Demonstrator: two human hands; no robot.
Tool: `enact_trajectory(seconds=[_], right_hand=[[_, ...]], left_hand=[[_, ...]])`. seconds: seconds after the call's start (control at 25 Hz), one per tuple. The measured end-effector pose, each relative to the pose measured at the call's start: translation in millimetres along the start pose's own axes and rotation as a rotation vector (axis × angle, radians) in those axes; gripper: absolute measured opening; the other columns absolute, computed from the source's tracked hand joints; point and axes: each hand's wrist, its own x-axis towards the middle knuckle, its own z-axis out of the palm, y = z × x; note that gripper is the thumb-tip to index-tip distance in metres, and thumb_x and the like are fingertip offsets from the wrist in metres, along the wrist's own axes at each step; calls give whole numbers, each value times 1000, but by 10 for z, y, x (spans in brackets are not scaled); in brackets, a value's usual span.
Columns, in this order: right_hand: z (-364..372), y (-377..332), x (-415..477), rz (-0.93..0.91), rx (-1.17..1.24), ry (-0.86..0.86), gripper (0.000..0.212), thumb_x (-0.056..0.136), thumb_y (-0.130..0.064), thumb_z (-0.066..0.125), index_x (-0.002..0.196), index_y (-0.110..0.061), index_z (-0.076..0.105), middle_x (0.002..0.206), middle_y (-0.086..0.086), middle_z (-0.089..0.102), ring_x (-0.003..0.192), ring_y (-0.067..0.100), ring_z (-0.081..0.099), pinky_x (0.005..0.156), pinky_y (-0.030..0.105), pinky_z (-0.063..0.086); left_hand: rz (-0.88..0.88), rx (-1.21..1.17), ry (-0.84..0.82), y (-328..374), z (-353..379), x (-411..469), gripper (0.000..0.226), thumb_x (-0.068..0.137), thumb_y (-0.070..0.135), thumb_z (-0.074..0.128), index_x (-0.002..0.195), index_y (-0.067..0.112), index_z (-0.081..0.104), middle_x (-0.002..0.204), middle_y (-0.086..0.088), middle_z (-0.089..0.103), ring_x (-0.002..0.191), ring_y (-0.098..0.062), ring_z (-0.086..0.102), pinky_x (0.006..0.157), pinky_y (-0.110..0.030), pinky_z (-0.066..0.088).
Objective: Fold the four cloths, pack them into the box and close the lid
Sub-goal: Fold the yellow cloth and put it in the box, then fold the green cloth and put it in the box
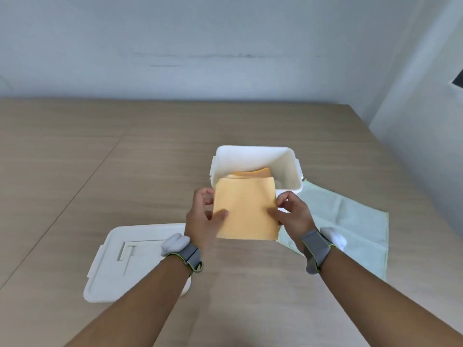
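Observation:
A folded orange cloth [246,211] is held flat in front of the white box [255,156], its far edge over the box's near rim. My left hand [204,216] grips its left side and my right hand [292,212] grips its right side. Inside the box lies another folded orange cloth [253,174]. A pale green cloth [350,221] lies spread out on the table to the right, partly under my right hand and wrist. The white lid [125,261] rests flat on the table at the left, partly hidden by my left forearm.
The wooden table [125,171] reaches to a grey wall at the back and a wall on the right. Both wrists carry grey straps with white devices.

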Motion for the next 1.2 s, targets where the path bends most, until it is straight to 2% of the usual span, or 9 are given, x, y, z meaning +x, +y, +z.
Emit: enact_trajectory(seconds=[0.12, 0.24, 0.4, 0.48, 0.6, 0.8, 0.96, 1.08, 1.2], right_hand=[[-20, -298, 403, -126, 6, 92, 29, 82, 2, 62, 72, -25, 57, 80, -6, 59, 74, 12, 53, 59, 25, 46], [-22, -411, 906, -137, -94, 182, 18, 89, -6, 55, 92, -15, 70, 89, 0, 63, 81, 19, 53, 75, 37, 46], [-2, -361, 1441, 24, -337, 201, 32, 95, -25, 45, 99, -7, 71, 88, 7, 61, 84, 24, 52, 88, 42, 47], [7, -295, 1518, 108, -503, 97, 43, 97, -32, 41, 98, 0, 69, 93, 18, 65, 90, 34, 57, 86, 39, 45], [-5, -218, 1502, 106, -681, -37, 44, 97, -33, 39, 81, -2, 67, 88, 16, 66, 93, 35, 56, 77, 35, 39], [-432, -255, 1373, -115, -438, 290, 24, 91, -20, 53, 97, -4, 70, 115, 11, 66, 98, 21, 60, 76, 19, 34], [-1281, 85, 1011, 49, -420, 611, 19, 88, -22, 56, 91, -10, 69, 104, 14, 71, 83, 22, 60, 72, 23, 36], [-1816, 627, 597, 270, -502, 658, 14, 86, -22, 57, 88, -14, 69, 105, 15, 71, 94, 32, 63, 73, 26, 41], [-2093, 1152, 218, 434, -627, 541, 17, 84, -18, 60, 98, -13, 68, 119, 16, 63, 103, 34, 62, 84, 34, 49]], left_hand=[[159, 101, -20, 291, 66, 457, 25, 84, 4, 59, 80, 29, 62, 74, 13, 56, 66, -10, 50, 55, -14, 39], [48, 205, -122, 429, 199, 958, 33, 86, 1, 47, 104, 20, 68, 100, 0, 59, 89, -18, 55, 63, -14, 41], [-102, 353, -241, 402, 440, 1428, 40, 87, 5, 46, 121, 18, 61, 86, -3, 53, 77, -23, 58, 61, -12, 41], [-177, 455, -323, 341, 564, 1520, 39, 88, 12, 48, 125, 19, 57, 110, -9, 59, 95, -24, 60, 76, -17, 45], [-120, 596, -386, 290, 665, 1569, 41, 89, 14, 53, 130, 18, 52, 143, -6, 43, 125, -25, 49, 101, -28, 41], [223, 415, -219, 456, 764, 1376, 24, 85, 2, 52, 103, 12, 65, 117, -6, 62, 102, -18, 60, 84, -21, 43], [413, 272, -322, 586, 1240, 795, 15, 80, 0, 55, 82, 10, 66, 85, -4, 69, 67, -14, 56, 64, -16, 42], [435, 308, -549, 339, 1698, 341, 14, 80, 2, 55, 85, 9, 66, 86, -8, 69, 69, -15, 58, 70, -24, 48], [250, 633, -670, -181, 2005, 161, 23, 86, 12, 53, 107, 10, 60, 112, -10, 61, 101, -23, 59, 90, -35, 48]])
